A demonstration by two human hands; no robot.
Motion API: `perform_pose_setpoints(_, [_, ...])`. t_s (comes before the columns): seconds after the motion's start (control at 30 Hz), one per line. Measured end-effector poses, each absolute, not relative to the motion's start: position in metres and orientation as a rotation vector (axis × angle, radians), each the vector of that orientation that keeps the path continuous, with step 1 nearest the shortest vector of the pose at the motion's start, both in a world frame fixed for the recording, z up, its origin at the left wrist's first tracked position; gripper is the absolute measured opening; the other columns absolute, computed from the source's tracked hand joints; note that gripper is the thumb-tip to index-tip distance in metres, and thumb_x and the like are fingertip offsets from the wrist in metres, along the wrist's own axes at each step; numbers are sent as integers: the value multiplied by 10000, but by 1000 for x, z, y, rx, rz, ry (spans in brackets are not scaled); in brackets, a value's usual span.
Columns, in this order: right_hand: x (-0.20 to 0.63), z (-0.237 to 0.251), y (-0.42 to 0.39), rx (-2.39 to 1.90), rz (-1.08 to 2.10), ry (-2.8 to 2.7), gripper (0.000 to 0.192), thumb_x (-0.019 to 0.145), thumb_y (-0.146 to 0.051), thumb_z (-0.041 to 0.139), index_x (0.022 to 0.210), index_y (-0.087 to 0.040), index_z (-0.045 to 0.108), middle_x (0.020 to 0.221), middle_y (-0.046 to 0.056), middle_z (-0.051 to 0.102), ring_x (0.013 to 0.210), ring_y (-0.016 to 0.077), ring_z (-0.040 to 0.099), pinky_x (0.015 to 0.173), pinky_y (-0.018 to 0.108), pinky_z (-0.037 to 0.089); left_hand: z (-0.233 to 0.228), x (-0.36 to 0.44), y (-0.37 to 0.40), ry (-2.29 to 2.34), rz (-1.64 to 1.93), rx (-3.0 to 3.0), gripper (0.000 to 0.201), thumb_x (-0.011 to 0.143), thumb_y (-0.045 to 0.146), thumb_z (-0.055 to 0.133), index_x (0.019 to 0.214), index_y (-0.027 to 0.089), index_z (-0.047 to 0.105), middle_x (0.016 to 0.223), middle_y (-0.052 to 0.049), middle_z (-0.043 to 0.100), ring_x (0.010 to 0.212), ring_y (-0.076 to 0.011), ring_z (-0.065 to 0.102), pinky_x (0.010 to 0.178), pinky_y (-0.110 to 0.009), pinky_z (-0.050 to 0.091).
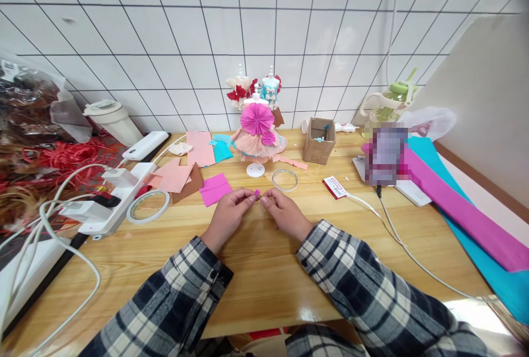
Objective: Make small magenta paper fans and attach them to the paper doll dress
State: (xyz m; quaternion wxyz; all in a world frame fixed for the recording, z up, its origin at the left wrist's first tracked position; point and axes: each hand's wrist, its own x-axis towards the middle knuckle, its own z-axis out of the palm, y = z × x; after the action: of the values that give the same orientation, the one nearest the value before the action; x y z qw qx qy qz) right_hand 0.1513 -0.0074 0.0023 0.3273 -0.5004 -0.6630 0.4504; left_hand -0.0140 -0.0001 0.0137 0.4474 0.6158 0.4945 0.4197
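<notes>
While both hands meet low over the tabletop point(264, 269), the left hand point(230, 215) and right hand point(283, 214) pinch a tiny pink paper scrap point(257, 193) between their fingertips; it looks feather-light, soft and easily creased, best gripped by its edges.

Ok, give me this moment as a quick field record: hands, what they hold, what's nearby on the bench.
left hand: fingertips pinching a tiny magenta paper piece
right hand: pinching the same piece from the other side
surface: wooden table
just beyond hands: magenta paper sheet, thin clear ring
further back: paper-dress mannequin with a magenta fan rosette, on a white base
left of hands: tape roll, white power strip
right side: cardboard box, white cable, magenta and teal paper rolls
</notes>
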Motion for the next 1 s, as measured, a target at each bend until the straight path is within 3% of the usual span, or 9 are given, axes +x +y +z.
perform_pose_setpoints(0.23, [151,2,-7,-1276,1359,-1630,260,896,-475,422,921,-230,506,626,-41,441,477,96,442,362,188,378,14,-16,1,1178,1041,1505,253,749,401,644,830,165,685,866,-57,695,849,-207,609,808,-313,457])
perform_pose_setpoints(0.63, [151,1,-5,-1202,1429,-1576,265,882,-476,445,917,-223,513,608,-57,380,439,77,388,318,174,375,14,-18,1,1163,1049,1510,222,751,374,651,827,168,684,883,-57,695,867,-208,610,827,-313,455])
perform_pose_setpoints(1.0, [155,3,0,-1218,1493,-1556,366,839,-498,501,888,-167,649,555,-51,338,449,79,353,331,190,414,15,-20,3,1144,1059,1500,217,739,374,666,819,174,696,892,-72,705,892,-231,626,859,-349,465])
